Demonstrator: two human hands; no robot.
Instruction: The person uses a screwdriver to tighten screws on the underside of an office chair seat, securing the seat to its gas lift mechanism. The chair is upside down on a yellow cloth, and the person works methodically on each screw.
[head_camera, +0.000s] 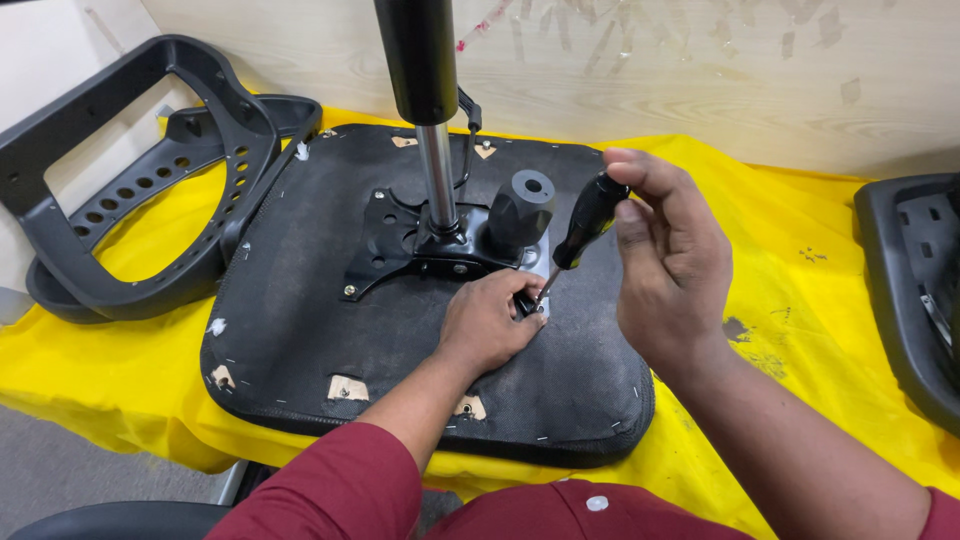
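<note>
An upside-down black chair seat (300, 300) lies on a yellow cloth (800, 280). A black metal mechanism plate (400, 245) with a chrome gas cylinder (437, 180) and a black knob (520, 210) is mounted on it. My right hand (670, 270) grips a black-handled screwdriver (588, 222), tilted with its tip down at the plate's right corner. My left hand (490, 320) rests on the seat by that corner, fingers pinched around the screwdriver tip.
Two black plastic chair frame parts (130, 180) lie at the left. Another black chair part (915, 290) sits at the right edge. A pale wooden board (700, 80) stands behind the cloth. Grey floor shows at lower left.
</note>
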